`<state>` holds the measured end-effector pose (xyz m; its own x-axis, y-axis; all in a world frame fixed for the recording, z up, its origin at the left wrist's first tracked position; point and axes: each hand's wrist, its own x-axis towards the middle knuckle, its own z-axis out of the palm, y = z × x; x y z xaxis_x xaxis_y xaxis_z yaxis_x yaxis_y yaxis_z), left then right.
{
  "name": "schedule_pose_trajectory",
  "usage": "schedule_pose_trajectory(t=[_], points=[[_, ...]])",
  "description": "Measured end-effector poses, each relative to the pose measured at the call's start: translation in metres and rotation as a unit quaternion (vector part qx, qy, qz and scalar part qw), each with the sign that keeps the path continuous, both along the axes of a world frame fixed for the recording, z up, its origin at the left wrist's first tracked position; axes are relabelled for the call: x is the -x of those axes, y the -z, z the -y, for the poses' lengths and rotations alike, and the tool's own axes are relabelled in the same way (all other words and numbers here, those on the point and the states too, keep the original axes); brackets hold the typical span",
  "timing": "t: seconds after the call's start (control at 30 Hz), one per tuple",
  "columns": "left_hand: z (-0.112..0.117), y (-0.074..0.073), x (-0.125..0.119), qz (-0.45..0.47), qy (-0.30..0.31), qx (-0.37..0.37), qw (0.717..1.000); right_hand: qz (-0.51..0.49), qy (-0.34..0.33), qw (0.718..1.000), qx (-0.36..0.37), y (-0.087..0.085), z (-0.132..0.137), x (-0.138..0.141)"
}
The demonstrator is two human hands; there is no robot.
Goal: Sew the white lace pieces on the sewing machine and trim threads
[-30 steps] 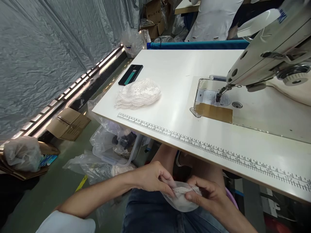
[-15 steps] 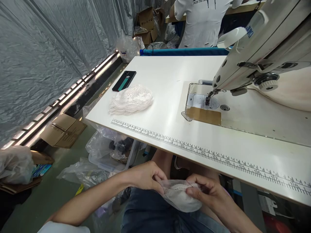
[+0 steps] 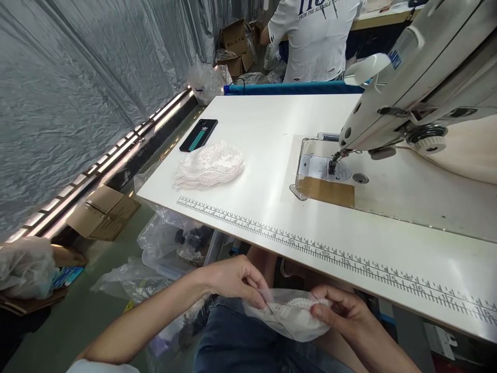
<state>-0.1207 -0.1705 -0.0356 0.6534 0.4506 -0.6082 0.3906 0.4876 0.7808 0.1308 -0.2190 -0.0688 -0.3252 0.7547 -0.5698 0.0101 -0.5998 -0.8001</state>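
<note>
Over my lap, below the table's front edge, both hands pinch a small clear plastic bag [image 3: 292,322] with white lace inside. My left hand [image 3: 233,281] grips its left rim with closed fingers. My right hand [image 3: 341,313] pinches the right rim. On the white sewing table [image 3: 272,129] lies a heap of white lace pieces [image 3: 209,165], with a black phone [image 3: 198,134] just behind it. The sewing machine [image 3: 419,88] stands at the right, its needle [image 3: 332,166] over the metal plate.
A printed ruler [image 3: 334,254] runs along the table's front edge. Plastic bags [image 3: 166,238] and a cardboard box [image 3: 103,212] lie on the floor at the left beside grey sheeting. A person in a white shirt [image 3: 314,36] works beyond the table's far end.
My hands have drawn the bag's rim wider apart, the right hand shifting slightly right. The view has tilted a little, showing more of the person at the back.
</note>
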Motion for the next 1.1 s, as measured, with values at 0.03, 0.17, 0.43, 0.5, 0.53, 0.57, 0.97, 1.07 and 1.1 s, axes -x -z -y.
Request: schedule_pose_trajectory(t=[0.03, 0.17, 0.43, 0.5, 0.53, 0.57, 0.97, 1.07, 1.1], points=[[-0.001, 0.000, 0.000, 0.008, 0.007, -0.002, 1.000, 0.002, -0.006, 1.000, 0.001, 0.000, 0.000, 0.000], [-0.003, -0.004, -0.005, 0.022, 0.033, -0.018, 0.999, -0.005, -0.033, 0.999, -0.003, -0.001, -0.001, 0.004], [0.002, 0.003, -0.030, -0.013, -0.040, -0.023, 0.999, 0.027, -0.085, 0.994, -0.070, -0.015, -0.011, 0.011], [0.003, 0.005, -0.030, -0.021, -0.050, -0.023, 0.998, 0.021, -0.090, 0.993, -0.071, -0.017, -0.012, 0.011], [0.004, 0.005, -0.029, -0.025, -0.051, -0.027, 0.998, 0.013, -0.090, 0.993, -0.069, -0.016, -0.012, 0.011], [0.004, 0.006, -0.027, -0.027, -0.051, -0.031, 0.998, 0.005, -0.089, 0.994, -0.065, -0.015, -0.012, 0.011], [0.009, -0.009, -0.040, -0.047, -0.034, -0.086, 0.995, 0.000, -0.114, 0.989, -0.097, -0.013, -0.002, 0.011], [0.012, -0.007, -0.043, -0.053, -0.048, -0.090, 0.993, 0.008, -0.122, 0.987, -0.101, -0.014, -0.001, 0.009], [0.012, -0.006, -0.043, -0.053, -0.049, -0.088, 0.993, 0.009, -0.125, 0.987, -0.101, -0.014, -0.001, 0.008]])
